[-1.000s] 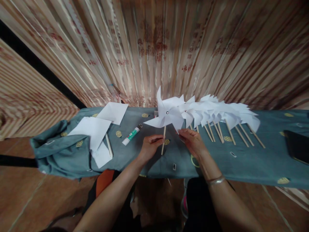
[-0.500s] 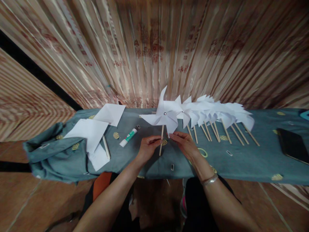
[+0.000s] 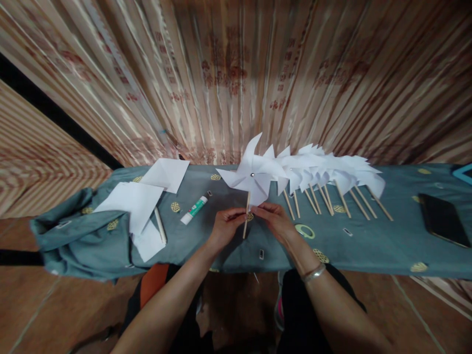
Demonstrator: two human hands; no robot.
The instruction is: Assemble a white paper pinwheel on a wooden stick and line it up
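Head view, frame centre: left hand (image 3: 225, 227) pinching pinwheel (image 3: 252, 175) stick — right hand (image 3: 275, 220) fingertips meeting it from other side, prob. touching. Row of finished pinwheels (image 3: 328, 169) just right, glue stick (image 3: 193, 210) left.

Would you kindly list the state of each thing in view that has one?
Held pinwheel: upright, stick pinched by both hands.
Left hand: closed on the stick.
Right hand: fingertips on the stick.
Finished pinwheels: lying in an overlapping row.
Glue stick: capped, lying flat.
Paper sheets: unfolded, flat.
Phone: screen dark.
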